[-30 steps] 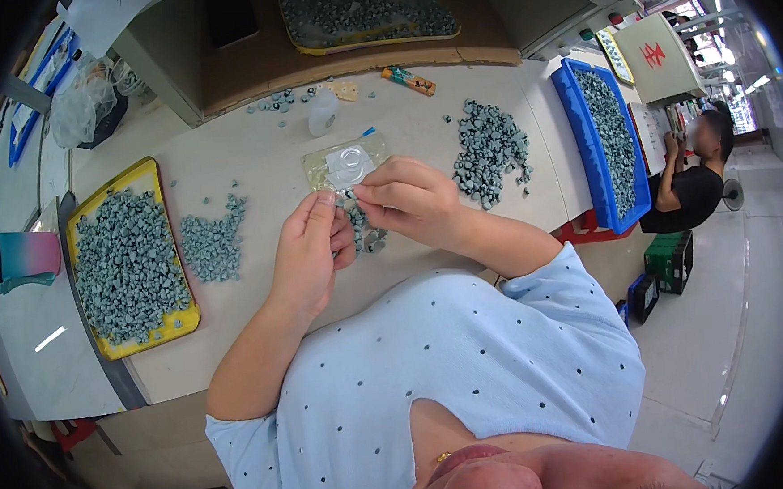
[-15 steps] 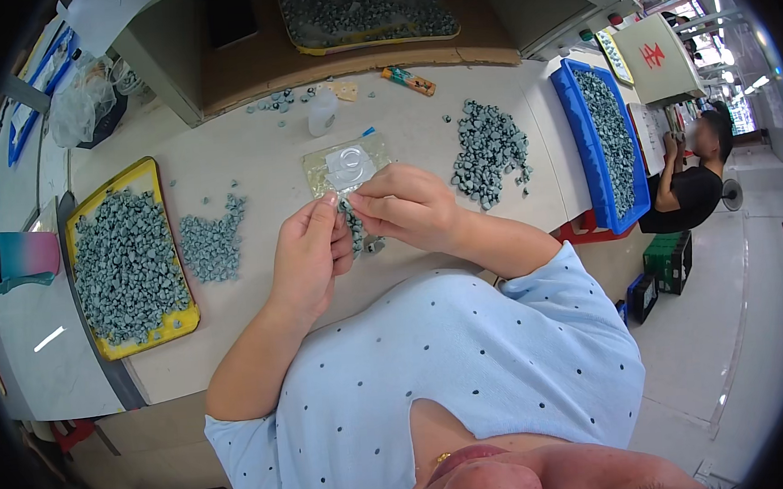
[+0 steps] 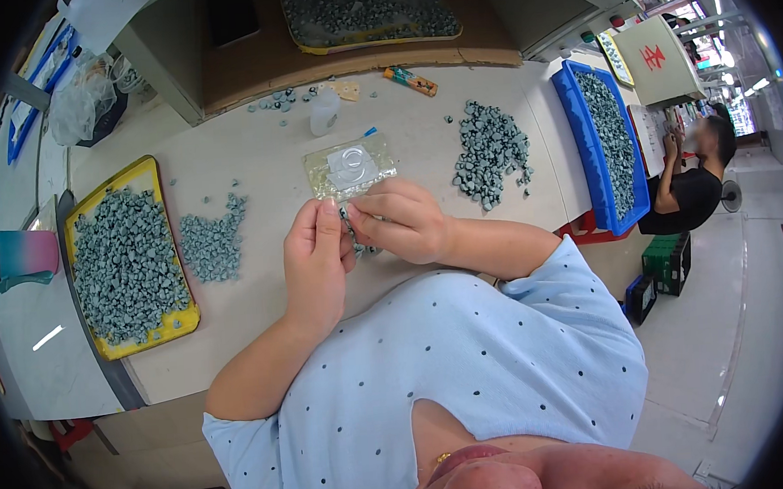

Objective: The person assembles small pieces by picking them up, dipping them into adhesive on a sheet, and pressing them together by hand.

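My left hand (image 3: pixel 315 265) and my right hand (image 3: pixel 410 222) meet above the near middle of the table. Both are closed, fingertips pinched together around a small grey-green piece with dark parts (image 3: pixel 345 214). Most of it is hidden by the fingers, so I cannot tell which hand bears it. A few similar loose pieces (image 3: pixel 367 249) show beneath my right hand. Just beyond the fingertips lies a flat clear plastic packet (image 3: pixel 380 155) with a white ring-shaped item (image 3: pixel 353 167) on it.
A yellow tray (image 3: pixel 191 326) heaped with pieces stands left, beside a small pile (image 3: pixel 212 245). Right are a larger pile (image 3: pixel 491 153) and a blue bin (image 3: pixel 628 221). A small translucent cup (image 3: pixel 323 114) and an orange tube (image 3: pixel 411 81) sit farther back. A person (image 3: pixel 693 186) works at far right.
Both hands have shifted slightly toward my body, still pinched together. More of the plastic packet shows beyond them.
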The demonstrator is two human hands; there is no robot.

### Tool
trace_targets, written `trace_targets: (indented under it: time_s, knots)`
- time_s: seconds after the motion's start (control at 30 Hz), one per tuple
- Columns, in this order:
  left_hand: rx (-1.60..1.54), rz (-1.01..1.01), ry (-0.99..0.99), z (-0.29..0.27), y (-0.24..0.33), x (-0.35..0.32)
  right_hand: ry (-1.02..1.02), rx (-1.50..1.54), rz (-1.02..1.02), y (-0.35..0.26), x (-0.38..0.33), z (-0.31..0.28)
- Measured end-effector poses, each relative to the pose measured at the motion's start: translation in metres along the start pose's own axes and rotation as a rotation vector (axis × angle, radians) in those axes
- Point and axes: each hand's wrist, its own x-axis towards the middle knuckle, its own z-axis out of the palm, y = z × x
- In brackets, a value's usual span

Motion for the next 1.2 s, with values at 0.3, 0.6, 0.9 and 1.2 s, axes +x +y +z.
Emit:
trace_targets:
  time_s: [0.3, 0.6, 0.9, 1.2]
  knots:
    - [0.11, -0.006, -0.001, -0.007, 0.005, 0.005, -0.135, 0.326, 0.301, 0.01, 0.005, -0.015]
    - [0.611, -0.024, -0.118, -0.013, -0.009, 0.012, -0.325, -0.39, 1.008, 0.071, -0.023, -0.084]
    - [0.091, -0.077, -0.169, 0.014, 0.017, -0.003, -0.511, -0.451, 1.125, 0.081, -0.032, -0.101]
    - [-0.078, -0.098, -0.089, 0.026, 0.044, -0.025, -0.231, -0.075, 0.98, 0.035, 0.028, -0.108]
